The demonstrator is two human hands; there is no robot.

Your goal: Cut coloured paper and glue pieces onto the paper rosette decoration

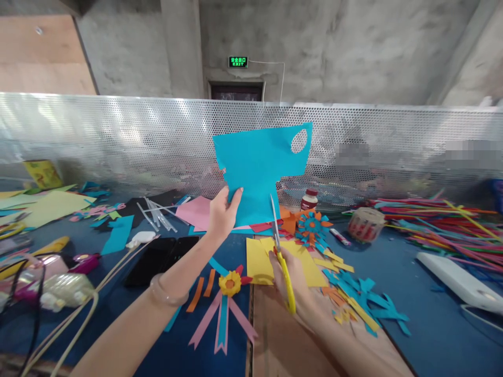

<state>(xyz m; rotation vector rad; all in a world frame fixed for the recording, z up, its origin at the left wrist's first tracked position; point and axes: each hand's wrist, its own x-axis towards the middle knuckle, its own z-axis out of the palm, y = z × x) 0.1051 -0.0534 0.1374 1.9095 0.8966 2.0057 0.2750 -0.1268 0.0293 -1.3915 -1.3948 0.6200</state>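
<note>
My left hand pinches the lower left edge of a blue sheet of paper, held up in front of me. An oval hole shows near the sheet's upper right corner, and its right side is notched. Yellow-handled scissors are in my right hand, with the blades pointing up at the sheet's lower right part. Whether the blades touch the paper I cannot tell. Below, a rosette with a yellow centre and pink and blue ribbon tails lies on the table. Yellow paper lies behind my right hand.
Blue paper strips are scattered on the right, near a white power bank-like box and a roll of tape. Colourful pipe cleaners lie behind. Black phones and cables occupy the left. A perforated metal panel stands at the back.
</note>
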